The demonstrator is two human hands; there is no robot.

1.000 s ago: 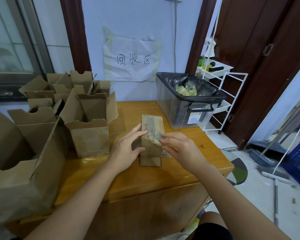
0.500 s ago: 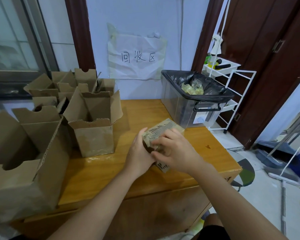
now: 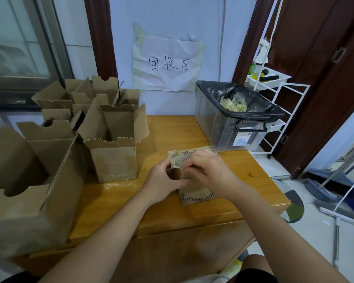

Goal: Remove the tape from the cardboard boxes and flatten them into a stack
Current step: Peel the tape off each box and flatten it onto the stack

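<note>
Flattened box (image 3: 194, 188) near table (image 3: 172, 129) right edge, long axis running away from person. Left hand (image 3: 164, 180) grips left side; right hand (image 3: 207, 170) pinches tape (image 3: 177, 159) at far-left corner, nearer for peel.

boxes (image 3: 112, 144) left on table (image 3: 172, 131), bin (image 3: 229, 123) right

left hand (image 3: 161, 181): bare, no ring or glove
right hand (image 3: 209, 172): bare, no ring
forearms: bare, no sleeves in view
lap, 6 o'clock: black shorts (image 3: 253, 275)
</note>
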